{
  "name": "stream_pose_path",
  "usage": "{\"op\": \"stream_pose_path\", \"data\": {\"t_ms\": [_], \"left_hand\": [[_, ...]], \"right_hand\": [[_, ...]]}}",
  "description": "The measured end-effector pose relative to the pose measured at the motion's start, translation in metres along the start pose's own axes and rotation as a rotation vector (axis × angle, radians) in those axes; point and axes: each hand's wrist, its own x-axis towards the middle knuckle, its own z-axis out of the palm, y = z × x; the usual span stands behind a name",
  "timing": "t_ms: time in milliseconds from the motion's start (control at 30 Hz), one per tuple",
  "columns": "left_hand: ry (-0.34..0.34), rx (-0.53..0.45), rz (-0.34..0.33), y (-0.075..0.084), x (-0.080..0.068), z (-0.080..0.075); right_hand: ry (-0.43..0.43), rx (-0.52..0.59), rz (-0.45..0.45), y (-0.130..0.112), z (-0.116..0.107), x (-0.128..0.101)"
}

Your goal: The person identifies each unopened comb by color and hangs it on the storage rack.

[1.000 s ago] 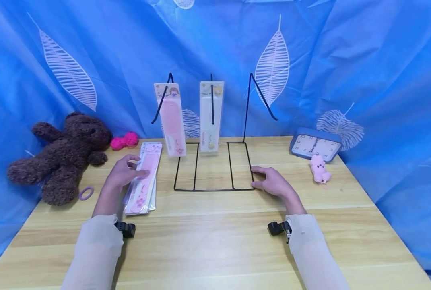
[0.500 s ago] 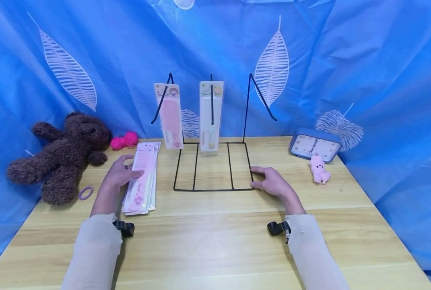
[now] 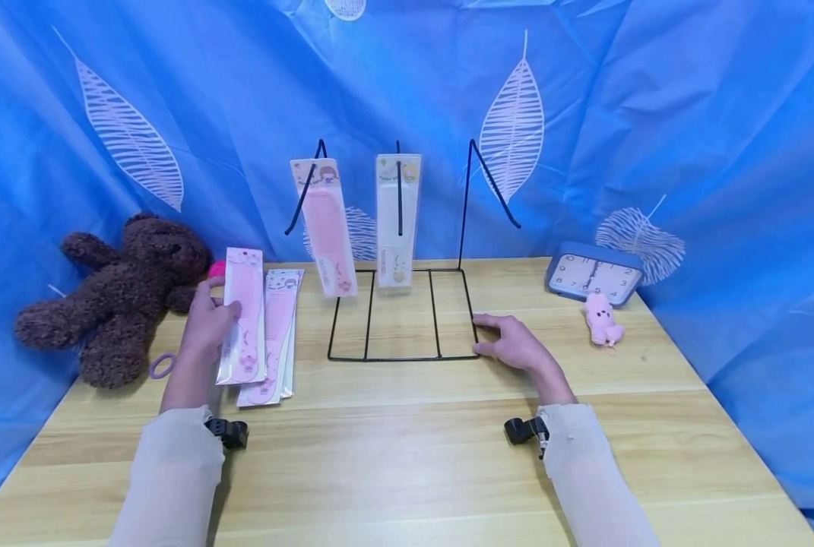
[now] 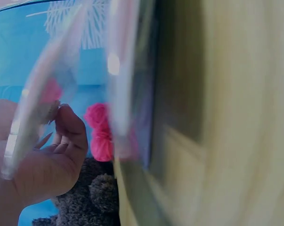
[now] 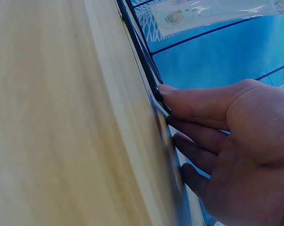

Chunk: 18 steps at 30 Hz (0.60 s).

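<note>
Pink comb pack (image 3: pixel 245 319), its left edge pinched in the fingers of the left hand (image 3: pixel 204 330), is raised above the left side of the comb stack (image 3: pixel 280 311) on the tabletop (image 3: pixel 407 456); its long axis runs near to far; the right hand (image 3: pixel 514 343), farther off, grips the right side of the wire rack (image 3: pixel 403 359); beyond, rightward, hang 2 hung packs (image 3: pixel 327 235).

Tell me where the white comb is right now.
In the head view, the white comb hangs on the middle hook of the rack, between the hanging pink comb and the bare right hook.
</note>
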Motion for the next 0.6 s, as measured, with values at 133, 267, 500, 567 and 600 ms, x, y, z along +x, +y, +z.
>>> {"op": "stream_pose_path", "data": {"t_ms": [133,267,500,567,600], "left_hand": [[0.048,-0.082,0.023,0.008,-0.001,-0.004],[0.120,-0.171,0.033,0.021,-0.003,-0.006],[0.247,-0.311,0.042,0.043,-0.011,-0.011],[0.263,-0.361,0.055,0.047,-0.013,-0.013],[0.272,-0.372,0.072,0.048,-0.014,-0.014]], "right_hand": [[-0.002,-0.001,0.003,0.001,0.001,0.000],[-0.003,-0.009,-0.002,0.001,0.001,-0.001],[-0.003,-0.007,-0.002,0.000,0.000,0.000],[-0.004,-0.007,0.002,-0.001,0.000,0.000],[-0.004,-0.005,0.002,-0.001,0.000,0.000]]}}
